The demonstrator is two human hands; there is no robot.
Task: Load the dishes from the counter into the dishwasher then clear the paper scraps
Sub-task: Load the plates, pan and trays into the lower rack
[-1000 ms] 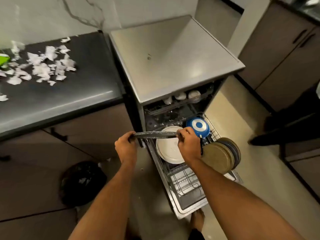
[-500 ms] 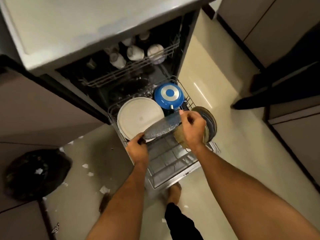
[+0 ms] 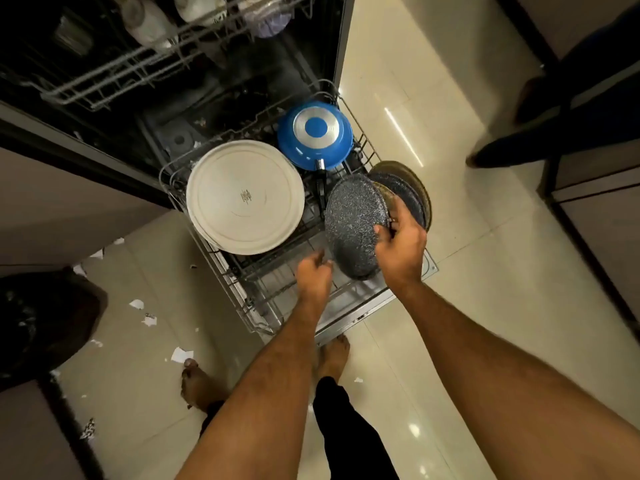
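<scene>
i've got my right hand [image 3: 398, 247] curled round the edge of the speckled plate [image 3: 356, 223], holding it on edge over the right side of the lower rack [image 3: 221, 271], just in front of the dark plates [image 3: 408, 192] already standing there. my left hand [image 3: 313, 275] is near the plate's lower edge with its fingers loosely curled and nothing in it; i can't tell if it touches the plate

as for progress, loading looks well along. the rack already carries a big white plate [image 3: 244, 197] on the left, a blue pan [image 3: 313, 135] upside down at the back, and the row of dark plates on the right. cups [image 3: 197, 8] sit in the upper rack [image 3: 138, 74]. the speckled plate isn't seated yet, i'd say; it still needs dropping between the tines

the surface is out of view here, so i can't tell whether more dishes wait there. the second half of the job looks untouched: paper scraps [image 3: 180, 355] lie scattered on the floor to my left, near a dark bag [image 3: 41, 327]. by my reckoning that leaves this plate, any leftover dishes, closing the dishwasher, then the scraps
</scene>
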